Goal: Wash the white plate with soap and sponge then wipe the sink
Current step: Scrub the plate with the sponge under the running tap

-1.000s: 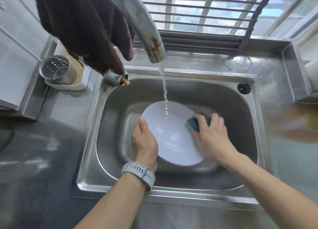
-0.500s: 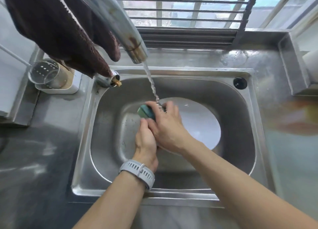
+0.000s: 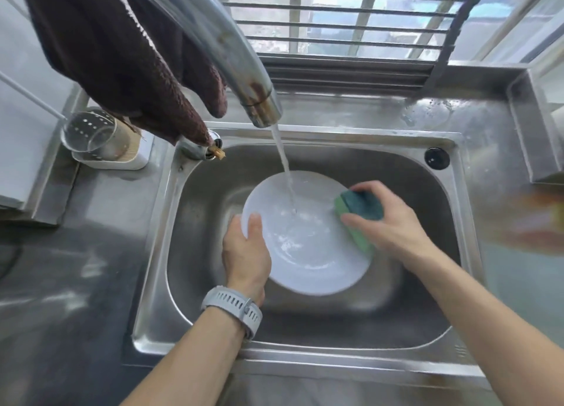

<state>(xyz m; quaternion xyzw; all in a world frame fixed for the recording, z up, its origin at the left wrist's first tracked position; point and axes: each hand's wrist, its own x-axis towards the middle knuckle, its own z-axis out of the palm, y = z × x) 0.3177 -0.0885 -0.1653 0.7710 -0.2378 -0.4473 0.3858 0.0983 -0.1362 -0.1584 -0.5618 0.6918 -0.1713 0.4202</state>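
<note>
The round white plate [image 3: 308, 247] is lying tilted inside the stainless steel sink [image 3: 195, 222], under the tap's running water [image 3: 285, 173]. The left hand [image 3: 245, 253] is gripping its left rim, while the right hand [image 3: 387, 219] is clutching a green sponge [image 3: 355, 219] at its right edge.

Both forearms are bare, and a pale grey perforated watch strap [image 3: 233, 309] circles the left wrist.

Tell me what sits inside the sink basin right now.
Inside the sink: the white plate, gripped at its left rim by the left hand, under running water. The right hand holds a green sponge at its right edge. The plate covers the basin floor beneath.
</note>
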